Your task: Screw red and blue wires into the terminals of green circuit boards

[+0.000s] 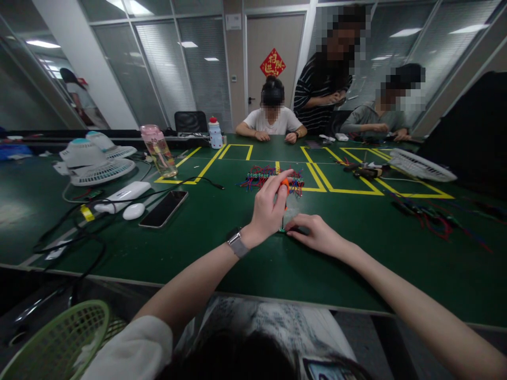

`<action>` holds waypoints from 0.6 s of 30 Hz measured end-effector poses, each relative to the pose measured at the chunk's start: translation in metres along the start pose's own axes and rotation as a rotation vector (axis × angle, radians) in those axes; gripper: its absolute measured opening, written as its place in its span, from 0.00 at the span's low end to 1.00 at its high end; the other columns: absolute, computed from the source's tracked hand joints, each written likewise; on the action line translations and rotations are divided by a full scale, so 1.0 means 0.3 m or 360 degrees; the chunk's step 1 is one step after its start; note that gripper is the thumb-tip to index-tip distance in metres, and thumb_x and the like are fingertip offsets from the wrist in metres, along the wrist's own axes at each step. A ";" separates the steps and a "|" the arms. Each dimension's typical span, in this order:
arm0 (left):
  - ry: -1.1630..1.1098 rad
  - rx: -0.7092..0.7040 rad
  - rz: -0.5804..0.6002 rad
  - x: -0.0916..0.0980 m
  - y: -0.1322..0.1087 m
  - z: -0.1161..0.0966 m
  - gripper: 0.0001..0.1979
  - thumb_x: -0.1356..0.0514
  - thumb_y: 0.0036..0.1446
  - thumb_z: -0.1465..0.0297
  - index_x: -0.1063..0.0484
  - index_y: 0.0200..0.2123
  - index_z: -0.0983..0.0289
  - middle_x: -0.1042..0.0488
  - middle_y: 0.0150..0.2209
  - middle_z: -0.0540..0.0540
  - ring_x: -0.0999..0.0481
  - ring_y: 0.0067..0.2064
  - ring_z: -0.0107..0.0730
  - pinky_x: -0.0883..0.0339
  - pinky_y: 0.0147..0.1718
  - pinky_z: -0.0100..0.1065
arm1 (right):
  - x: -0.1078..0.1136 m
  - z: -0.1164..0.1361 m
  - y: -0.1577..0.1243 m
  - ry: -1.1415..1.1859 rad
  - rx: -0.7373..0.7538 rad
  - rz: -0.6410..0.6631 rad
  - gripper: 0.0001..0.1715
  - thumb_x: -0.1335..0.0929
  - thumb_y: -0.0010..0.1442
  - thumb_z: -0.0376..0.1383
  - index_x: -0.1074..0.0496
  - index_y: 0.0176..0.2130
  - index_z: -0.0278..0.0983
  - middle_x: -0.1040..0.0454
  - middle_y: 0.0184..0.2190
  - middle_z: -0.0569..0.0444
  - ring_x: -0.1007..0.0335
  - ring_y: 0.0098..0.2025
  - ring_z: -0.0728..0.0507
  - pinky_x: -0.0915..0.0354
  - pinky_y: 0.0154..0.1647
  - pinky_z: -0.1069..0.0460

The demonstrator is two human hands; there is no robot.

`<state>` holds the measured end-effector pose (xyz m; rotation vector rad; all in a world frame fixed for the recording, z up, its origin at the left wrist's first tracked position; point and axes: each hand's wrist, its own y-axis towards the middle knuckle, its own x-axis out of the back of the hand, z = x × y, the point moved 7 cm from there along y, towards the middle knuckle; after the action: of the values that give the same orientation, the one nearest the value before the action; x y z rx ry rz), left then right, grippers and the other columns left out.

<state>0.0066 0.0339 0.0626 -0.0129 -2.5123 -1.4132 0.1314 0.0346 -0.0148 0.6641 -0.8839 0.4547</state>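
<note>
Green matting covers the long table (222,248), which is marked with yellow tape lines (320,179) and stands in a glass-walled office. In the head view, the near edge of the table runs just above the person's lap. A bare strip of matting lies between that edge and both hands.

The left hand (269,211), with a watch on its wrist, is closed around an orange-handled tool (285,184), held upright over a small workpiece (290,217). The workpiece lies on the matting near the middle of the table, somewhat closer to the near edge, and is too small to make out in detail. The right hand (317,235) lies low and spread, its fingertips pressing on the workpiece and its palm resting on the matting. Just beyond the hands sits a bundle of coloured wires (263,177), touching neither.

Toward the left edge are a phone (163,209), a white mouse (133,211), tangled black cables (71,227), two small fans (95,163) and a water bottle (159,150), all well apart from the left hand. Toward the right edge, loose red and blue wires (433,221) and another fan (420,164) leave open matting beside the right arm. Three people (272,119) are at the far edge. A green basket (59,343) sits below the near left corner.
</note>
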 end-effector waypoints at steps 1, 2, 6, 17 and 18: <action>-0.0008 0.0018 -0.0005 0.000 0.000 0.006 0.16 0.53 0.68 0.71 0.33 0.54 0.62 0.25 0.48 0.57 0.25 0.48 0.33 0.32 0.49 0.36 | 0.000 0.001 0.000 -0.0004 0.0007 0.0002 0.06 0.33 0.61 0.32 0.24 0.38 0.37 0.22 0.34 0.50 0.26 0.36 0.44 0.32 0.40 0.50; -0.0002 0.0026 -0.0011 0.000 0.001 0.009 0.15 0.52 0.67 0.70 0.33 0.54 0.62 0.25 0.47 0.57 0.25 0.47 0.33 0.32 0.49 0.36 | -0.001 0.001 0.000 -0.0004 0.0013 0.0003 0.06 0.33 0.61 0.33 0.24 0.38 0.37 0.22 0.35 0.50 0.26 0.37 0.44 0.31 0.40 0.50; 0.0057 -0.0003 -0.0018 0.001 0.001 0.007 0.14 0.50 0.66 0.70 0.32 0.53 0.62 0.25 0.48 0.57 0.25 0.48 0.34 0.32 0.49 0.37 | -0.003 0.003 0.000 0.0001 0.0028 0.0000 0.07 0.33 0.62 0.33 0.24 0.38 0.36 0.21 0.35 0.50 0.26 0.38 0.43 0.31 0.42 0.50; -0.0053 0.0069 -0.0010 -0.001 0.000 0.022 0.16 0.51 0.67 0.70 0.31 0.54 0.63 0.23 0.48 0.57 0.23 0.47 0.33 0.30 0.49 0.36 | -0.005 0.009 0.001 -0.0037 0.0065 0.0017 0.08 0.34 0.62 0.31 0.24 0.38 0.37 0.22 0.35 0.50 0.26 0.39 0.43 0.32 0.42 0.50; -0.0047 0.0055 -0.0015 -0.001 0.001 0.020 0.15 0.50 0.67 0.70 0.31 0.53 0.63 0.23 0.47 0.57 0.23 0.47 0.33 0.30 0.49 0.36 | -0.005 0.009 0.001 -0.0035 0.0068 0.0017 0.08 0.34 0.62 0.31 0.24 0.38 0.37 0.22 0.35 0.50 0.26 0.39 0.43 0.32 0.42 0.50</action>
<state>0.0058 0.0391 0.0598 -0.0155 -2.5634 -1.3831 0.1288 0.0327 -0.0147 0.7053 -0.9008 0.4776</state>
